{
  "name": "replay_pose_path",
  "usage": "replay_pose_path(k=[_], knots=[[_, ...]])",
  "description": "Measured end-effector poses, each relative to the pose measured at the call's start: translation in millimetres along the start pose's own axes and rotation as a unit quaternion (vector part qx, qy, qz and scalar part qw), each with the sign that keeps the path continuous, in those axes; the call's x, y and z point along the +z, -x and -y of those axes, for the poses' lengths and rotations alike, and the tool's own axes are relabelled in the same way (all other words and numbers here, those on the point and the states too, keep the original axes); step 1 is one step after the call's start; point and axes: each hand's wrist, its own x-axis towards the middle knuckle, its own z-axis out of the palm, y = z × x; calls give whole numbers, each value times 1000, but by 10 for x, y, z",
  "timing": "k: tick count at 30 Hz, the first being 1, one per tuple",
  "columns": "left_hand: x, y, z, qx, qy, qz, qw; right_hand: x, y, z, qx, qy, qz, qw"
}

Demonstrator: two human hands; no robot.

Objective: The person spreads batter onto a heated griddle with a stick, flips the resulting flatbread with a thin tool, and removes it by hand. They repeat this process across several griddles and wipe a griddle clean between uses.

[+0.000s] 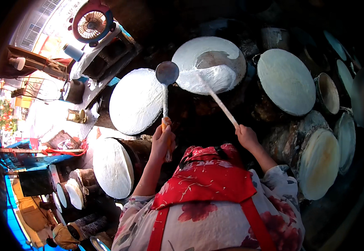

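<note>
My left hand (pixel 163 140) is closed round the handle of a ladle (pixel 167 73). The ladle's dark round bowl hangs between two round griddles, and white batter coats its handle. My right hand (pixel 247 137) grips a long pale stick (pixel 220 104). The stick's far end meets a folded heap of white batter (pixel 219 78) on the far griddle (pixel 223 59); its tip cannot be made out. Part of that griddle's surface shows grey beside the heap. Just left of the ladle, another griddle (pixel 132 102) is covered in white.
More white-covered griddles stand at the right (pixel 286 81) and left (pixel 112 167). A yellowed disc (pixel 319 164) tilts at lower right. A fan (pixel 92 25) sits on the far-left counter with a blue cup (pixel 73 52). A person (pixel 65 236) is at lower left.
</note>
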Motion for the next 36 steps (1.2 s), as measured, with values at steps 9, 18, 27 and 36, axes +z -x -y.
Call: replay_pose_path(k=[9,18,27,36], knots=[[157,-213,-49,-12,-32,6,999,-331,-264,-359,56,-30,25,998],[387,-343,-105,-40,-10,-1,999,-551,-762,-648,20,-24,-45,998],[443,-190,-26,-44,-7,-20,999,-728,-1555,-790,124,41,-92,987],[491,-210,-3,-43,-2,-49,998,-788,-2637,-376,34,117,-115,986]])
